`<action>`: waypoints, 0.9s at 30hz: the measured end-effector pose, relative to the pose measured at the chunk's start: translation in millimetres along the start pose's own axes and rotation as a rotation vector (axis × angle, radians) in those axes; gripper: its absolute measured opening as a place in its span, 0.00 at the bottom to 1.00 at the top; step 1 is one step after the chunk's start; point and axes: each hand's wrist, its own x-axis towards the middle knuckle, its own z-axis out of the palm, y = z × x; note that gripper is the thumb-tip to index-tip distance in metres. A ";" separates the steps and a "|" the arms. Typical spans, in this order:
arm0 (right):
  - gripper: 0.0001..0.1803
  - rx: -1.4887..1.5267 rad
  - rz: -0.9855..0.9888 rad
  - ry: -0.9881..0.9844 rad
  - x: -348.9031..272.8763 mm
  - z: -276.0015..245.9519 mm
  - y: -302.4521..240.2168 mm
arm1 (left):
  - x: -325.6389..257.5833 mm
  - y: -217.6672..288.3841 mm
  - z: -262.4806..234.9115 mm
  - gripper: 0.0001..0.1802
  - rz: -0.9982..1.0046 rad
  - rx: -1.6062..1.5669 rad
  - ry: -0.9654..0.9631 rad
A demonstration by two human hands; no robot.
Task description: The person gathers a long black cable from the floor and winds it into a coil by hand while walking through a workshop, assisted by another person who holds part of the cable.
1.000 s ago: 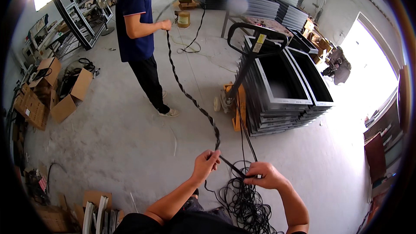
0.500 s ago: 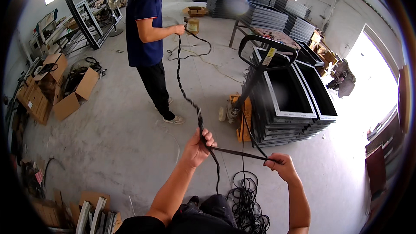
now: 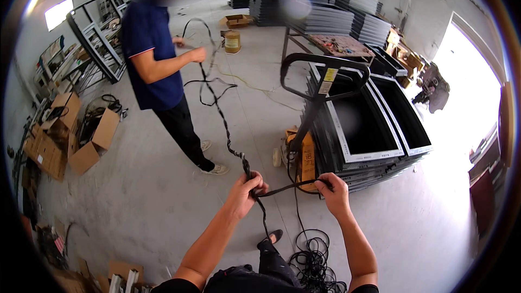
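Observation:
My left hand [image 3: 247, 191] is closed around a bundle of twisted black cable [image 3: 224, 122] in front of me. From there the bundle runs up and away to a co-worker in a dark blue shirt [image 3: 154, 54], whose hands are on its far part. My right hand [image 3: 333, 191] pinches a single black cable strand [image 3: 290, 187], drawn fairly straight out to the right of my left hand. Another length hangs below my left hand toward my foot. A tangled heap of black cable [image 3: 315, 266] lies on the floor between my arms, with one line rising from it.
A yellow pallet jack [image 3: 307, 157] with a black handle stands right, beside stacked dark frames [image 3: 366, 154]. Open cardboard boxes [image 3: 95, 144] sit at left. Farther back are a tan bucket [image 3: 232, 42], a worktable [image 3: 342, 44] and more stacked frames [image 3: 325, 19].
The co-worker appears farther left, with a loop of cable now raised near their hands. My right hand has come closer to my left, and the strand between them is shorter.

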 end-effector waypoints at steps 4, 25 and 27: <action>0.07 -0.163 -0.169 0.088 61.8 -14.3 18.7 | 45.1 -15.7 8.5 0.15 -0.344 0.049 0.030; 0.09 -0.289 0.223 0.087 276.2 -38.7 221.7 | 414.2 93.7 12.1 0.09 0.157 0.002 -0.027; 0.09 -0.243 0.252 0.142 305.1 -42.9 246.5 | 452.2 94.6 14.9 0.08 0.257 0.094 0.053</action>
